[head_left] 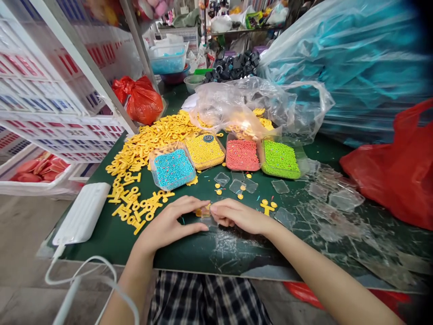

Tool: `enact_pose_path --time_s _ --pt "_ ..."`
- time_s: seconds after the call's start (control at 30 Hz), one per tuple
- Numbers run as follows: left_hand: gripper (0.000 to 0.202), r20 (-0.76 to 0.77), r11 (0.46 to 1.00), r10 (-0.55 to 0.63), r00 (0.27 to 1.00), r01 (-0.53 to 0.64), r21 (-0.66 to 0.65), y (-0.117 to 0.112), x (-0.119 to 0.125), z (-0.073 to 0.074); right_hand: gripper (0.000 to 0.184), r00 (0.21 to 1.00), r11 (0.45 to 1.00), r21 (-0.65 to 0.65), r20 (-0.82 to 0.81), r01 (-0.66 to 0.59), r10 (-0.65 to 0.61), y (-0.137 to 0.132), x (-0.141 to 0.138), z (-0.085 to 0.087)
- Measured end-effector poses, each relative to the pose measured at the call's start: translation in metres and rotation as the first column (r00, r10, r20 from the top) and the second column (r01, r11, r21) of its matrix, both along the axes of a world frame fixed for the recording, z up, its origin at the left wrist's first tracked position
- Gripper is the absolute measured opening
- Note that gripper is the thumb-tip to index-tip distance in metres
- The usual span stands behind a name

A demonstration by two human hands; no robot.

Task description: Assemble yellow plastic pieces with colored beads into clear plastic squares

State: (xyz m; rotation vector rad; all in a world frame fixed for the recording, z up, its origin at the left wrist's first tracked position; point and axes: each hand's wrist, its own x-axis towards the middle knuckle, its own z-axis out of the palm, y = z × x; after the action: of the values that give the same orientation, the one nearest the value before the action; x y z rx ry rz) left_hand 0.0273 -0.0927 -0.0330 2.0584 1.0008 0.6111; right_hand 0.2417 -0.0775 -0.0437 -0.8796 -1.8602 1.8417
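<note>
My left hand [169,223] rests over the near part of the green table, thumb and fingers apart. Its fingertips reach the edge of a small yellow plastic piece [203,211], which lies on or in something clear. Against the other side of that piece is my right hand [235,214], its fingers curled and pressed together; whatever they hold is hidden. Just beyond my hands are several clear plastic squares [237,186] and small yellow discs [240,197]. A yellow T-shaped part [267,207] lies to the right of my right hand.
Four clear trays hold blue beads [173,168], yellow beads [204,151], red beads [242,155] and green beads [280,158]. Yellow plastic parts [162,131] heap at left. A white power bank [82,212] with a cable sits left; a red bag [395,171] stands right.
</note>
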Motion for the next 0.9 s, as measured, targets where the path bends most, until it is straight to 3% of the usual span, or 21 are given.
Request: enact_pose_path --time_s 0.1,0.17,0.27,0.37,0.57,0.9 --pt "0.041 -0.003 0.998 0.017 1.0 -0.016 0.069 0.001 0.0 -0.004 0.043 0.999 1.0 -0.014 0.04 0.007 -0.006 0.0 -0.001 0.001" --pt "0.041 -0.038 0.995 0.036 0.999 -0.032 0.095 0.003 -0.001 -0.007 0.041 0.984 0.987 0.152 0.163 0.048 -0.073 0.0 0.0 0.003" --pt "0.041 -0.124 0.99 0.08 0.989 -0.064 0.124 0.006 -0.004 -0.012 0.03 0.86 0.85 0.526 0.422 0.027 -0.288 0.0 0.004 0.007" --pt "0.042 -0.209 0.986 0.113 0.971 -0.084 0.14 0.008 -0.008 -0.017 0.029 0.733 0.717 0.687 0.55 -0.123 -0.401 0.0 0.01 0.01" --pt "0.043 -0.268 0.988 0.118 0.956 -0.086 0.126 0.009 -0.011 -0.022 0.052 0.703 0.636 0.715 0.61 -0.291 -0.365 -0.002 0.007 0.009" --pt "0.041 -0.254 0.99 0.104 0.961 -0.077 0.114 0.011 -0.013 -0.024 0.038 0.695 0.572 0.741 0.616 -0.351 -0.372 -0.003 0.001 -0.004"
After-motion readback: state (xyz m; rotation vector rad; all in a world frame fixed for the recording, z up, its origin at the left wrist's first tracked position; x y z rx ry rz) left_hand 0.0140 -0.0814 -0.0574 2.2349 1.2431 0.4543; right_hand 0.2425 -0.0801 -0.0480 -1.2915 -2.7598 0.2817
